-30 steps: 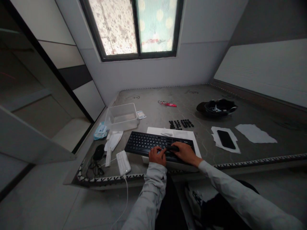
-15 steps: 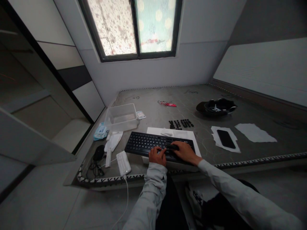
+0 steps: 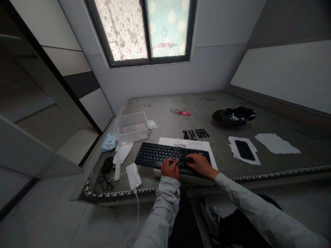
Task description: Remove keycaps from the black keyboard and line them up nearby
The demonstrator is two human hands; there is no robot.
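Observation:
A black keyboard [image 3: 152, 153] lies at a slant on a white box [image 3: 212, 156]; some keys at its right part are hidden by my hands. My left hand [image 3: 170, 168] is closed at the keyboard's front edge, its curled fingers pressing on the lower keys. In my right hand [image 3: 203, 166], over the right part of the keyboard, is a dark stick-shaped tool [image 3: 186, 159]. Its tip points left, close to my left fingers; the exact kind cannot be made out. Loose black keycaps [image 3: 196, 133] lie in rows just behind the box.
Left of the keyboard are a clear plastic bin [image 3: 131, 128], a white power strip [image 3: 133, 176] and a black mouse [image 3: 107, 165] with its cable. A phone [image 3: 244, 150] on white paper and a black cap [image 3: 234, 116] lie on the right. A red item [image 3: 182, 112] is farther back.
The view has shifted very slightly. Both hands stay at the same part of the keyboard, with the dark tool in my right hand moved only a little.

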